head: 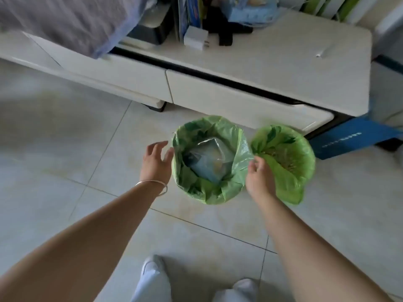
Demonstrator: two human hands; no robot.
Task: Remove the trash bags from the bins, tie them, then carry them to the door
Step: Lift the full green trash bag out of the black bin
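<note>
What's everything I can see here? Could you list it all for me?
Bins with trash bags: two, green liners, side by side on the floor; left bin, right bin.
Trash: clear plastic wrapping inside the left bin.
Cabinet: one, cream, low, behind the bins.
Blue box: one, right of the bins.
Cloth: one, grey, top left.
Floor: pale tiles.
Bracelet: one, silver, left wrist.
Left hand: open beside the left bin.
Right hand: pinching the left bag's rim.
Feet: two, white.

The pale tiled floor [65, 138] carries 2 green-bagged bins [209, 160] [283, 162], a low white cabinet [250, 83], and perhaps a blue box [353, 140].
</note>
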